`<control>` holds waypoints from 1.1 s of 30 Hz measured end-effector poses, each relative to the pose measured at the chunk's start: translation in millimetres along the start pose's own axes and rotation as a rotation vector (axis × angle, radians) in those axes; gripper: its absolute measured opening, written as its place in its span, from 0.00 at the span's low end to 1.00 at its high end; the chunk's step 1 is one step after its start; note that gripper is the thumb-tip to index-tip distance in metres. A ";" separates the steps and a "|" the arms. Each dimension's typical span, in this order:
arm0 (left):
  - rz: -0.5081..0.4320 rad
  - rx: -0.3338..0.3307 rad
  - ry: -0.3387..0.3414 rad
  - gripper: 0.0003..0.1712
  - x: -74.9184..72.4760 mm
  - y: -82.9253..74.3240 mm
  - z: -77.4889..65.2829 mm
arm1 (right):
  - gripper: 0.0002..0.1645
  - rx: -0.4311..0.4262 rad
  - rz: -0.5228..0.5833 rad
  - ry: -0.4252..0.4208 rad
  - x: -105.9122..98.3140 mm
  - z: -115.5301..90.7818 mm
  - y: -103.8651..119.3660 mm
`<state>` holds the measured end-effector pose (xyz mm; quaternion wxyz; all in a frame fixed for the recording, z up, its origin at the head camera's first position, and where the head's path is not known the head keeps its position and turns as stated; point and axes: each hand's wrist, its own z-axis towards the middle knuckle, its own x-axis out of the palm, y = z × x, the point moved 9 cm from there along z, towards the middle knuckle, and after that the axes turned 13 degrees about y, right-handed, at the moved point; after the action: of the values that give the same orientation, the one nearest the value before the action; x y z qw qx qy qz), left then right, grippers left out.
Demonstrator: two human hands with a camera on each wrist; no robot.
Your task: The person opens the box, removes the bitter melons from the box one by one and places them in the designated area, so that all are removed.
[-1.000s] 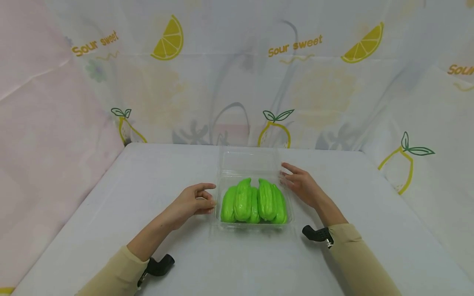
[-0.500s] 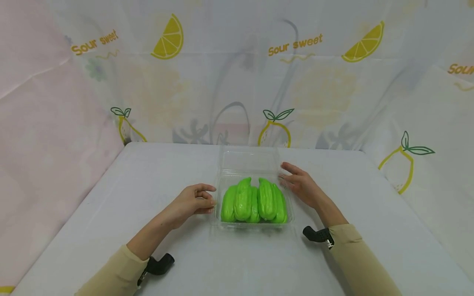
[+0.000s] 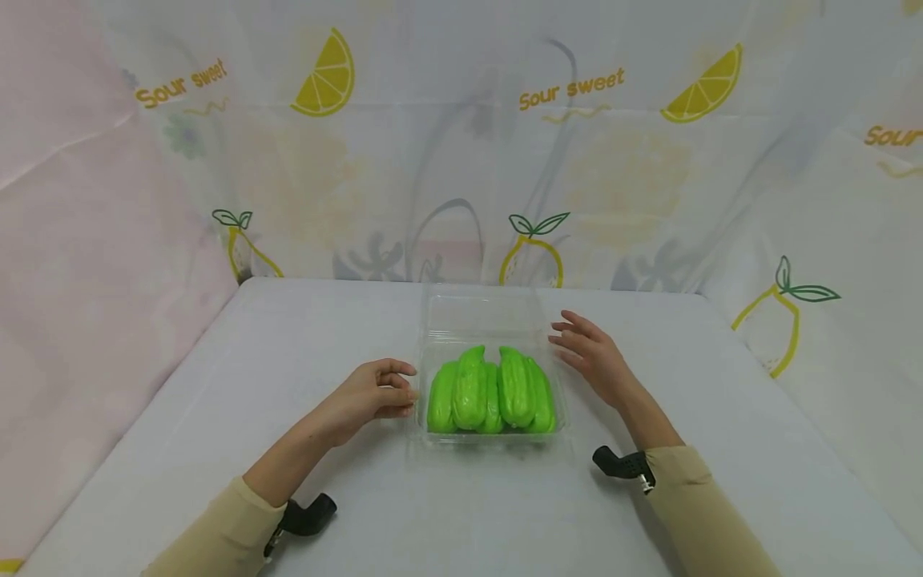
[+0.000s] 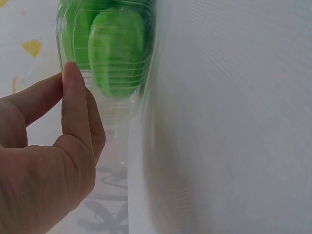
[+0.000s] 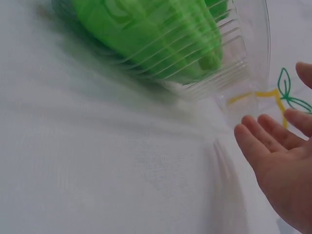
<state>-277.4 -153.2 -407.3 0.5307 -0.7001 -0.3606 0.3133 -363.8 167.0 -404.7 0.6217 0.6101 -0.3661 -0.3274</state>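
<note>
A clear plastic clamshell box [image 3: 490, 439] stands mid-table, its transparent lid [image 3: 481, 312] folded back on the far side. Several glossy, ridged, bright green elongated vegetables [image 3: 472, 393] lie side by side in it; their exact kind cannot be told. At the box's left edge, my left hand [image 3: 368, 398] pinches the rim between thumb and fingers [image 4: 73, 92]. Just right of the box, near the hinge side, my right hand [image 3: 594, 357] hovers with spread, relaxed fingers [image 5: 253, 144]. It holds nothing and is apart from the box.
The white table [image 3: 476, 513] meets a printed cloth backdrop [image 3: 461, 160] at its far edge. A pink cloth [image 3: 94, 264] hangs along the left side. Black wrist devices [image 3: 310, 514] sit at both sleeve cuffs.
My right hand has moved slightly right, away from the box's side, its fingers spreading more. The left hand, the box and the green vegetables stay in place.
</note>
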 end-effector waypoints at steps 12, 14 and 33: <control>-0.017 -0.014 0.009 0.30 0.9 3.2 -0.6 | 0.32 -0.122 0.008 -0.032 5.8 -12.4 14.8; -0.016 -0.014 0.008 0.30 0.6 2.4 -0.8 | 0.31 -0.148 0.016 -0.023 7.2 -12.2 18.1; -0.030 -0.021 -0.006 0.29 -1.5 2.0 -1.2 | 0.35 -0.100 -0.553 -0.007 36.4 -19.6 55.0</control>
<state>-276.9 -155.5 -408.8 0.5269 -0.6993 -0.3758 0.3035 -330.3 148.3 -347.4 0.5366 0.6543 -0.1713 -0.5045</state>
